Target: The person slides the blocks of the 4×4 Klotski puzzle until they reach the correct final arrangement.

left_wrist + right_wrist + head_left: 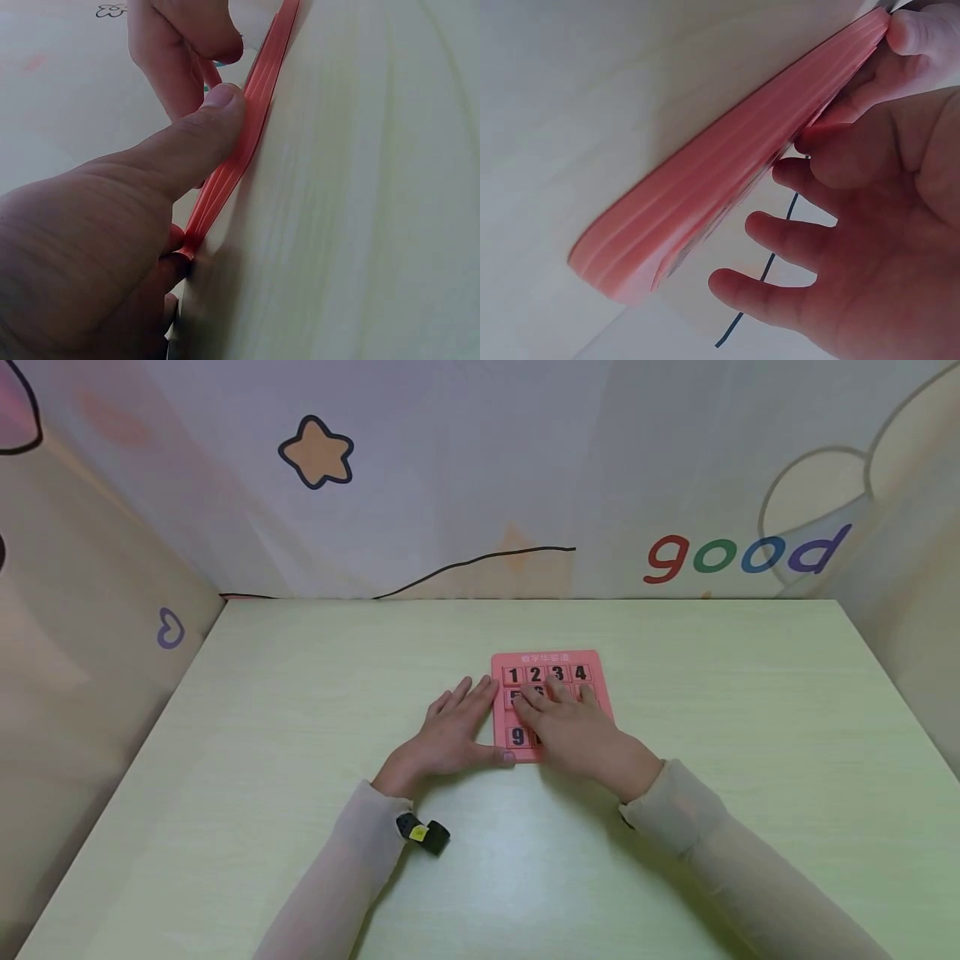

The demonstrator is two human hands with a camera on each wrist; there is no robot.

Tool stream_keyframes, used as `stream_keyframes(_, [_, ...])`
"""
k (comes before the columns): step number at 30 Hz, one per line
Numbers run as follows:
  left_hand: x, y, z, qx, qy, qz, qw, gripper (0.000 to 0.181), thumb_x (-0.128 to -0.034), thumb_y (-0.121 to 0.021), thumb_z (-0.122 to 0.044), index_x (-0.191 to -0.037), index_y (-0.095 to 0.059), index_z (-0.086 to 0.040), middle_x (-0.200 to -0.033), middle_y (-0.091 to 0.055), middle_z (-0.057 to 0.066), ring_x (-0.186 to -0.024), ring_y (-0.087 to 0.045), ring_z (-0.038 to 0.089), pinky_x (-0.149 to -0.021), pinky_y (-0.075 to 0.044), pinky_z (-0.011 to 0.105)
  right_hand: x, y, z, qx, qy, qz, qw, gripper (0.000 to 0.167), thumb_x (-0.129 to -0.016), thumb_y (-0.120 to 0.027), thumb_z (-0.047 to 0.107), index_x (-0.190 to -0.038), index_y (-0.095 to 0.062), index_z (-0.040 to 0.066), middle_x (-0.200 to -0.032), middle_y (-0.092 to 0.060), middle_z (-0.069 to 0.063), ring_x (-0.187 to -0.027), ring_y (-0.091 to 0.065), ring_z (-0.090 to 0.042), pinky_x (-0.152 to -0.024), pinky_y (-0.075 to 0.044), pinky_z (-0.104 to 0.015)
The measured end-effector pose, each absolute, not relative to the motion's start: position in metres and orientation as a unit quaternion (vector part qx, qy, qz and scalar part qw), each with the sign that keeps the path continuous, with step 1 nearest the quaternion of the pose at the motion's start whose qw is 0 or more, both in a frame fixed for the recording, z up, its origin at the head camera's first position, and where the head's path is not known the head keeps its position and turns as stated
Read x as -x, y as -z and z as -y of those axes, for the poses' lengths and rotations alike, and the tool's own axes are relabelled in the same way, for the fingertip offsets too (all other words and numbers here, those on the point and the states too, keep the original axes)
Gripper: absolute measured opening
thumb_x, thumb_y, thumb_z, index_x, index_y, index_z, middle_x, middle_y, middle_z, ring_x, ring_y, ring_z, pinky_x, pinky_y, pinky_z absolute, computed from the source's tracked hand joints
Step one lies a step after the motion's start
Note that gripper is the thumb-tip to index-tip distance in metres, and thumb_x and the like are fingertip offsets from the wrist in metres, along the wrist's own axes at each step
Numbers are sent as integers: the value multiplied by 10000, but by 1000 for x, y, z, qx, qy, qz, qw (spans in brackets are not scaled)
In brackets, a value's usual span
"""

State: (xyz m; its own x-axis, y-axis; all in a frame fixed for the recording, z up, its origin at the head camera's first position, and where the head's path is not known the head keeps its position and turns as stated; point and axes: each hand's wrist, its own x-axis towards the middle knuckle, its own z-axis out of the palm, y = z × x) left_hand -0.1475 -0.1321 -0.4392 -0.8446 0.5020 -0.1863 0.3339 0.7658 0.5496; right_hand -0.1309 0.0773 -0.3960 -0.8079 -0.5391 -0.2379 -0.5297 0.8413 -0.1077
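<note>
A pink sliding number puzzle lies on the table, its top row reading 1, 2, 3, 4. Tile 9 shows at its lower left; several other tiles are hidden under the right hand. The left hand rests against the puzzle's left side with straight fingers, its thumb at the near left corner. In the left wrist view, that thumb touches the puzzle's edge. The right hand reaches over the tiles with spread fingers. From the right wrist, the puzzle's side appears beside fingers that look extended.
The pale green table extends around the puzzle. Behind it stands a printed backdrop with a star and the word "good". A black strap with a yellow mark sits at the left wrist.
</note>
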Motion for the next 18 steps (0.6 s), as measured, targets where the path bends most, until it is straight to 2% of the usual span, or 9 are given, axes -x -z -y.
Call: stream_keyframes(18, [147,435,131,-223,-250,-927,167,1084,-862,-710,-588,-1635,-82,-160,-1691,-35,-16,-1535,97,194,-1208,57,429,134,393,-76,269,15,-952,142,672,-1004,-631,216,-1592,-323,112,-1652,-210,-128,-1509,-103,-421,-1116,-149,-722])
